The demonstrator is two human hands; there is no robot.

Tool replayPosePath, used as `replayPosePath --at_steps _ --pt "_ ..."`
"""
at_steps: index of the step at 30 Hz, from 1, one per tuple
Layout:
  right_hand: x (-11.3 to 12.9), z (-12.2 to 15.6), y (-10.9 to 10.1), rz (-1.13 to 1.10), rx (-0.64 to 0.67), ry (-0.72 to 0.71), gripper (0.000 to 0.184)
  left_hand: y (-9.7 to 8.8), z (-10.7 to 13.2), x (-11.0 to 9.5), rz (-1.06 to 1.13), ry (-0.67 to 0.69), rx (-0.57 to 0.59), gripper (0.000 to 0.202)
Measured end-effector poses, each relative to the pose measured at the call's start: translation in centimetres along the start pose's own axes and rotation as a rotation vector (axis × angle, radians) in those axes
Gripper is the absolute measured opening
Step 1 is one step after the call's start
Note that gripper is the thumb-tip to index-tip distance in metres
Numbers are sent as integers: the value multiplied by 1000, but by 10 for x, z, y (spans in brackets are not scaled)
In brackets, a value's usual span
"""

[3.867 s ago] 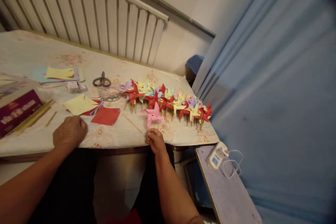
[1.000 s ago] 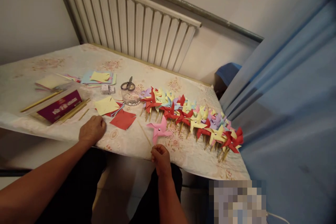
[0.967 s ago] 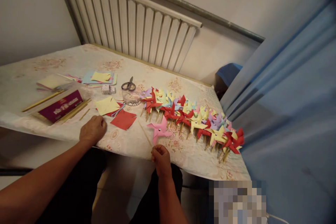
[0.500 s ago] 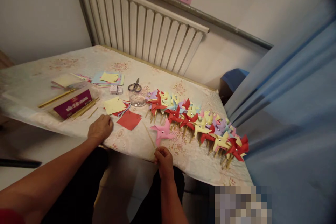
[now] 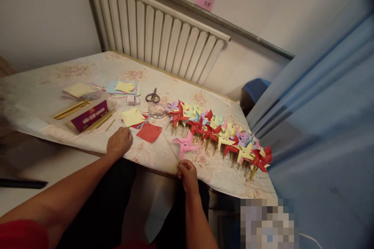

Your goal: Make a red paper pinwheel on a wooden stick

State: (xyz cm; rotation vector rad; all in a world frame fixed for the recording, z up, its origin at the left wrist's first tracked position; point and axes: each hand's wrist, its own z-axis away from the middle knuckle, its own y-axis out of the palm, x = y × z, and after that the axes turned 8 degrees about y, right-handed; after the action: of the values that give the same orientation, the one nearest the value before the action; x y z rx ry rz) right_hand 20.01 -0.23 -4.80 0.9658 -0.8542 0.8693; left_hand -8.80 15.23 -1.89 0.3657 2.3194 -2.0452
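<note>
My left hand [image 5: 119,141] rests on the front edge of the table, curled into a loose fist with nothing showing in it. Just beyond it lie a notched yellow paper square [image 5: 133,117] and a notched red paper square [image 5: 149,132]. With fingertips pinched together, my right hand [image 5: 187,175] holds a pink pinwheel [image 5: 186,144] at the table's edge, its face turned up towards me. A thin stick [image 5: 172,148] runs from beside the pinwheel to my fingers. Most of the grip is hidden by the fingers.
Finished pinwheels [image 5: 210,133] stand in rows to the right. Scissors [image 5: 152,95] and a clear round dish [image 5: 157,111] lie behind the papers. At left are a purple-labelled box [image 5: 90,116], sticks [image 5: 71,109], a small white box [image 5: 133,100] and paper stacks [image 5: 124,88]. A blue curtain [image 5: 318,124] hangs at right.
The view has shifted slightly, so the table things appear a little further right. Both hands keep their poses, and the pink pinwheel stays at my right hand.
</note>
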Motion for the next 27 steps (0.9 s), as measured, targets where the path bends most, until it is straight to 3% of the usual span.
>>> replayPosePath --at_steps 9,27 --pt "-6 -2 -2 36 -16 -44 22 11 -1 6 3 39 -67 37" --pt "-11 -3 -5 39 2 -45 22 11 -2 7 34 28 -54 37"
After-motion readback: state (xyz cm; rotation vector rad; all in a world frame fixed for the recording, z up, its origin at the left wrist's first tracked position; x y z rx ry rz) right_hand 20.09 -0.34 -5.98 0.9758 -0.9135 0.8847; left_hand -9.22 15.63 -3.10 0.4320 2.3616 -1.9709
